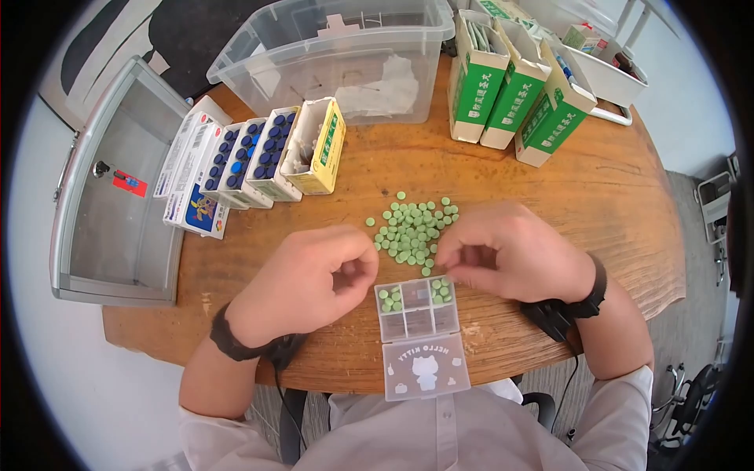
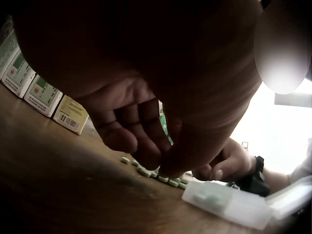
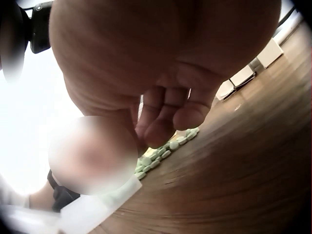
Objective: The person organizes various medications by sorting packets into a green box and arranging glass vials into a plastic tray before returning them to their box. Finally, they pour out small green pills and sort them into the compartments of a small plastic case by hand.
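Note:
A loose pile of round green tablets (image 1: 410, 229) lies on the wooden table between the two hands. In front of it stands a clear pill box (image 1: 420, 323), its lid (image 1: 426, 369) folded back toward the person. Tablets fill part of the far left compartment (image 1: 390, 299) and the far right compartment (image 1: 441, 291). My left hand (image 1: 310, 271) hovers left of the pile, thumb and forefinger brought together. My right hand (image 1: 510, 250) is over the box's far right corner, fingers bent. Whether either hand pinches a tablet, I cannot tell; the fingertips hide it.
Cartons of blue-capped vials (image 1: 271, 149) and a yellow carton (image 1: 323, 157) stand at the back left, beside a grey clear-fronted case (image 1: 118, 220). Behind is a clear plastic bin (image 1: 338, 71). Tall green-and-white cartons (image 1: 554, 118) and a white basket (image 1: 605, 69) stand at the back right.

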`<control>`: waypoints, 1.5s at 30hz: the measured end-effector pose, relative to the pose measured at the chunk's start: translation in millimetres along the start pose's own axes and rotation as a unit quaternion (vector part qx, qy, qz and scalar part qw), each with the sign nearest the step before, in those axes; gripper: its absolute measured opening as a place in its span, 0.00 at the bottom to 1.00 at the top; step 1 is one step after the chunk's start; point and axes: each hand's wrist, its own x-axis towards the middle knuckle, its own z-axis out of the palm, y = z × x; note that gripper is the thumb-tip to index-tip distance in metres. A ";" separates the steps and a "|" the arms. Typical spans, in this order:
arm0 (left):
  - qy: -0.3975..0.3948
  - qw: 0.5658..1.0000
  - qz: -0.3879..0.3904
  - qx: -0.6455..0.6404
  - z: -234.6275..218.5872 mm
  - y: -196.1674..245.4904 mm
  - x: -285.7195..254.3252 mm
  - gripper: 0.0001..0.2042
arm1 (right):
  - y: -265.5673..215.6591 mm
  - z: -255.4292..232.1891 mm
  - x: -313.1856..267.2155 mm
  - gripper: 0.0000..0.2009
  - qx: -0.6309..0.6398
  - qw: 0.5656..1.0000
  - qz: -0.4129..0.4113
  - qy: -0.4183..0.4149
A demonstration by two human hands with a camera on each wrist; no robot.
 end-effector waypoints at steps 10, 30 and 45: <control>0.005 0.998 0.051 0.040 3.0 -6.8 2.5 0.06 | 20.2 11.3 2.2 0.10 -0.063 0.991 -0.099 0.070; 0.047 0.998 0.025 0.036 10.6 -8.9 1.9 0.06 | 18.5 9.8 -1.2 0.05 -0.134 0.989 -0.004 0.069; 0.015 0.992 0.112 0.053 6.3 -3.6 1.0 0.07 | 11.1 7.8 1.0 0.07 -0.035 0.998 0.010 0.052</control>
